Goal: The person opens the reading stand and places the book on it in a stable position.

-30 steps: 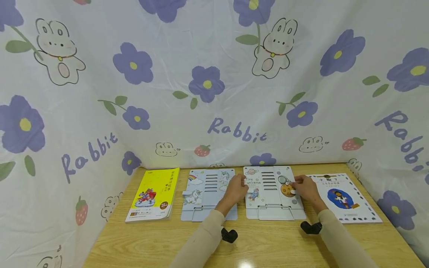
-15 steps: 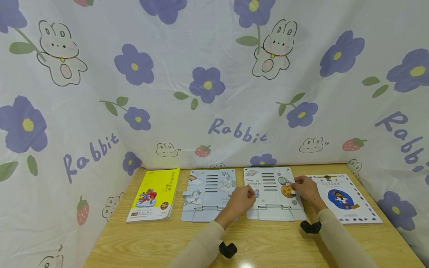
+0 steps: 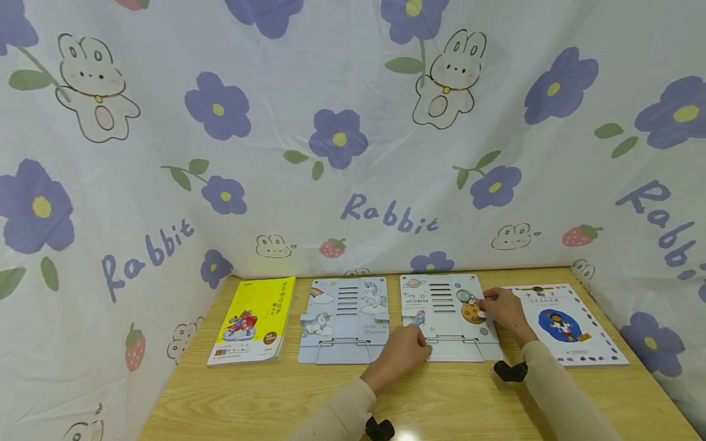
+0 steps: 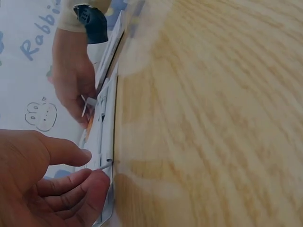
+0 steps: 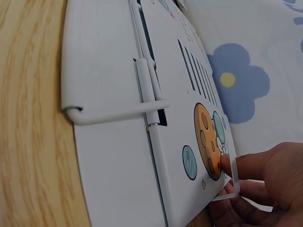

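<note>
A white book stand (image 3: 410, 285) printed with "Tiny universe", an astronaut and a planet lies on the table. My right hand (image 3: 504, 312) pinches its right edge by the side clip (image 5: 235, 177), thumb on the front face and fingers behind. At the lower left of this stand is my left hand (image 3: 399, 354), fingers half curled by the wire support (image 3: 455, 359). In the left wrist view the wire end (image 4: 103, 166) sits at the fingertips, with a gap between the thumb and the other fingers. The back of the left hand hides the stand's lower left corner.
Left of it lies a blue unicorn book stand (image 3: 347, 331). A yellow book (image 3: 267, 306) is at the far left and a white picture book (image 3: 590, 352) at the right. A printed cloth (image 3: 336, 184) hangs behind the wooden table (image 3: 248, 404).
My left hand has let go of the white stand's left edge and moved down to its lower left corner. The right hand keeps its hold; the stand stays in place.
</note>
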{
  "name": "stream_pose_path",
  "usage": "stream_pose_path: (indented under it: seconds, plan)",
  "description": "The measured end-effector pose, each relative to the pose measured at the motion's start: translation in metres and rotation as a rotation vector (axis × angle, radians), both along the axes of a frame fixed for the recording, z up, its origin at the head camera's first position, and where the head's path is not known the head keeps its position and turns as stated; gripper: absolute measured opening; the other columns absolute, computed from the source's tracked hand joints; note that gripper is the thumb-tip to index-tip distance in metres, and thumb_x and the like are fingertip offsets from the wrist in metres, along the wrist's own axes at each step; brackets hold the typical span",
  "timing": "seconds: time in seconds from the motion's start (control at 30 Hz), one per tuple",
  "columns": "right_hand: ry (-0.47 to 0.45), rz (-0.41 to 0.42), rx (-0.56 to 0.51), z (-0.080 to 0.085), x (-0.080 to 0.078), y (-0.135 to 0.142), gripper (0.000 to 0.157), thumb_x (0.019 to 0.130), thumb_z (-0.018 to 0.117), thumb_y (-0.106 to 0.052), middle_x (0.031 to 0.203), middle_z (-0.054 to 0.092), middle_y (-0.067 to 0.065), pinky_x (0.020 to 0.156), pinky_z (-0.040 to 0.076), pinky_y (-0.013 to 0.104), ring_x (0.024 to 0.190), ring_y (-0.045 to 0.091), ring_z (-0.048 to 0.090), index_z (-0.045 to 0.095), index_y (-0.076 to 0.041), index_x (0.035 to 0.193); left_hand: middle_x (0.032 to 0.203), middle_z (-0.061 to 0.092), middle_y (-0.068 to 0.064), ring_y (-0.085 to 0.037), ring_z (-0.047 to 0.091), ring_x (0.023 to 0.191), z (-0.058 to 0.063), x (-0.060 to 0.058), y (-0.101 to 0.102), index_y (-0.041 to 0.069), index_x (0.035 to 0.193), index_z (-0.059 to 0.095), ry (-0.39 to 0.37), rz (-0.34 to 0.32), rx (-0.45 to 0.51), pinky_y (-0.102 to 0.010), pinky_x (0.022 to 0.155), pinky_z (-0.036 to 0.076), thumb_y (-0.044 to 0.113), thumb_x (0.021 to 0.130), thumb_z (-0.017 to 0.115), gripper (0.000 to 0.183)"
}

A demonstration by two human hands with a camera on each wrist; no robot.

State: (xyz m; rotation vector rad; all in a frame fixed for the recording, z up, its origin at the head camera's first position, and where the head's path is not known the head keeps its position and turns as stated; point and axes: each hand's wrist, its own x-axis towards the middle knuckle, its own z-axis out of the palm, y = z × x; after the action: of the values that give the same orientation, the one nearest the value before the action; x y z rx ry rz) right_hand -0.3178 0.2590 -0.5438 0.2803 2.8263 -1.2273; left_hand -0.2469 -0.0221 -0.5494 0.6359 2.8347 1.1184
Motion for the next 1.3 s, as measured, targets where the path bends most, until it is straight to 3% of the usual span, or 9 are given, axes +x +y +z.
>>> stream_pose_path:
  seconds: [0.1, 0.3, 0.47, 0.57, 0.77, 0.87, 0.97, 1.07, 1.3]
  plan:
    - [-0.004, 0.001, 0.001, 0.002, 0.000, -0.001, 0.052, 0.101, 0.068, -0.020, 0.129, 0.066, 0.034, 0.084, 0.058, 0.044, 0.108, 0.040, 0.066, 0.057, 0.015, 0.138, 0.060, 0.055, 0.012, 0.000, 0.042, 0.051, -0.010, 0.000, 0.003, 0.016, 0.069, 0.064, 0.027, 0.030, -0.010, -0.020, 0.047, 0.038, 0.016, 0.094, 0.072, 0.025]
    - [0.018, 0.009, 0.005, 0.002, 0.002, 0.000, 0.048, 0.101, 0.066, -0.018, 0.128, 0.065, 0.035, 0.083, 0.058, 0.044, 0.108, 0.042, 0.066, 0.059, 0.015, 0.135, 0.050, 0.010, 0.015, -0.002, 0.010, 0.045, 0.017, 0.018, 0.012, 0.023, 0.052, 0.024, 0.024, 0.105, -0.091, -0.018, 0.041, 0.009, 0.006, 0.090, 0.070, 0.062]
    - [0.043, 0.016, -0.014, 0.000, 0.004, 0.002, 0.042, 0.103, 0.063, -0.014, 0.126, 0.068, 0.034, 0.075, 0.058, 0.038, 0.105, 0.040, 0.068, 0.062, 0.014, 0.134, 0.048, 0.010, 0.016, -0.001, 0.009, 0.043, 0.015, 0.017, 0.013, 0.023, 0.051, 0.023, 0.034, 0.116, -0.074, -0.017, 0.041, 0.009, 0.003, 0.089, 0.068, 0.062]
    - [0.055, 0.019, -0.020, 0.001, 0.005, 0.002, 0.040, 0.103, 0.063, -0.014, 0.124, 0.069, 0.033, 0.072, 0.058, 0.036, 0.102, 0.039, 0.069, 0.063, 0.014, 0.132, 0.049, 0.015, 0.015, -0.003, 0.013, 0.045, 0.007, 0.012, 0.012, 0.022, 0.051, 0.028, 0.040, 0.104, -0.014, -0.019, 0.042, 0.012, 0.001, 0.087, 0.067, 0.057]
    - [0.069, 0.035, -0.020, 0.001, 0.005, 0.003, 0.039, 0.104, 0.063, -0.013, 0.124, 0.069, 0.034, 0.072, 0.059, 0.038, 0.104, 0.041, 0.070, 0.063, 0.014, 0.133, 0.059, 0.053, 0.011, -0.004, 0.043, 0.051, -0.039, -0.013, 0.013, 0.017, 0.065, 0.061, 0.080, 0.133, 0.009, -0.022, 0.044, 0.036, 0.006, 0.084, 0.069, 0.023]
    - [0.075, 0.036, -0.019, 0.000, 0.005, 0.004, 0.039, 0.104, 0.063, -0.013, 0.123, 0.069, 0.033, 0.070, 0.059, 0.036, 0.102, 0.040, 0.070, 0.064, 0.014, 0.132, 0.064, 0.061, 0.011, -0.003, 0.050, 0.053, -0.048, -0.018, 0.014, 0.017, 0.070, 0.067, 0.074, 0.147, 0.019, -0.022, 0.046, 0.042, 0.009, 0.084, 0.071, 0.016]
    - [0.076, 0.037, -0.019, -0.002, 0.005, 0.004, 0.038, 0.104, 0.063, -0.013, 0.122, 0.069, 0.033, 0.068, 0.058, 0.035, 0.101, 0.039, 0.070, 0.064, 0.014, 0.132, 0.066, 0.066, 0.009, -0.002, 0.051, 0.054, -0.046, -0.016, 0.012, 0.015, 0.072, 0.072, 0.094, 0.149, 0.058, -0.020, 0.047, 0.043, 0.010, 0.083, 0.073, 0.012]
    - [0.067, 0.030, -0.023, -0.002, 0.005, 0.004, 0.038, 0.104, 0.062, -0.012, 0.123, 0.070, 0.033, 0.069, 0.058, 0.034, 0.101, 0.038, 0.070, 0.064, 0.013, 0.132, 0.069, 0.070, 0.005, -0.003, 0.052, 0.055, -0.035, -0.009, 0.010, 0.011, 0.073, 0.075, 0.118, 0.129, 0.109, -0.020, 0.049, 0.044, 0.006, 0.081, 0.073, 0.010]
    - [0.053, 0.020, -0.031, -0.003, 0.003, 0.004, 0.038, 0.103, 0.062, -0.012, 0.123, 0.069, 0.033, 0.072, 0.058, 0.034, 0.103, 0.038, 0.070, 0.063, 0.013, 0.132, 0.067, 0.069, 0.005, -0.002, 0.052, 0.058, -0.018, 0.000, 0.008, 0.012, 0.072, 0.073, 0.127, 0.125, 0.119, -0.020, 0.051, 0.045, 0.005, 0.080, 0.072, 0.011]
